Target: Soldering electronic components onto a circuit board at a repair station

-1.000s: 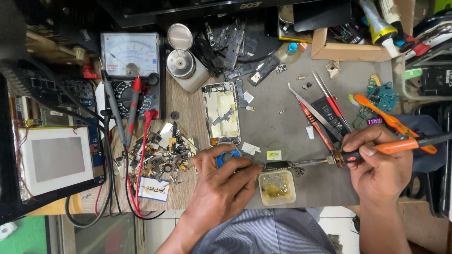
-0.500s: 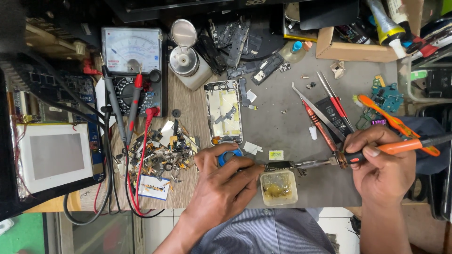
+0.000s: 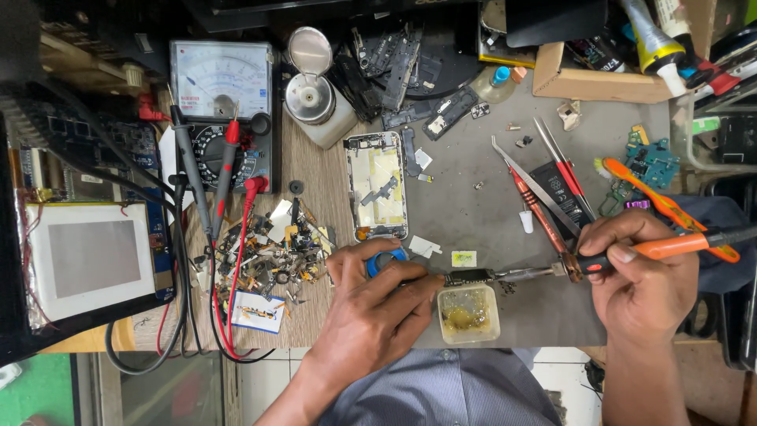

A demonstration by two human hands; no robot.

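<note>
My right hand (image 3: 640, 278) grips an orange-handled soldering iron (image 3: 654, 248), whose metal tip points left onto a small dark circuit part (image 3: 467, 277) on the grey mat. My left hand (image 3: 376, 304) pinches that part at its left end, with a blue ring-shaped spool (image 3: 387, 261) under the fingers. Just below the part sits a small square tub of yellowish flux (image 3: 468, 313). An opened phone frame (image 3: 376, 186) lies above my left hand.
An analogue multimeter (image 3: 222, 109) with red and black probes stands at the back left. A heap of small parts (image 3: 268, 252) lies left of my left hand. Tweezers and red screwdrivers (image 3: 544, 189) lie on the mat (image 3: 473, 181). A cardboard box (image 3: 599, 79) sits back right.
</note>
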